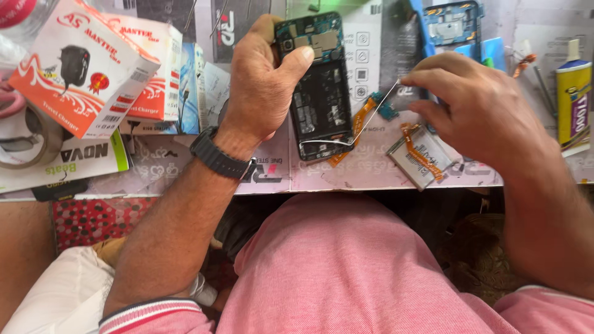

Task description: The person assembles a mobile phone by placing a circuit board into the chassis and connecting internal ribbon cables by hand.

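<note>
The opened phone (pixel 320 93), its back off and its dark insides showing, stands tilted above the worktop (pixel 371 173) near the middle of our view; our left hand (pixel 260 86) is wrapped around its left edge, thumb pressed on the upper part; our right hand (pixel 476 105) has its fingertips pinched together on a thin metal tool (pixel 371 114), whose far tip reaches the phone's lower end beside a loop of white wire; a black watch (pixel 219 156) sits on our left wrist.

At the upper left we see two white and orange boxes (pixel 93 68), the nearer one slanted and bearing a picture of a black charger; below them lies a flat white box with a green edge (pixel 68 162); a roll of tape (pixel 31 139) rests on it, half cut off by the frame; at the far right a yellow tube with a white nozzle (pixel 572 99) lies upright in our view. A silver battery (pixel 421 158) with an orange ribbon sits just under our right hand; a blue phone frame (pixel 455 25) lies at the top, partly hidden by the hand. The worktop is papered with printed sheets whose small marks we cannot make out; our pink shirt (pixel 346 272) hides whatever lies below the edge.
</note>
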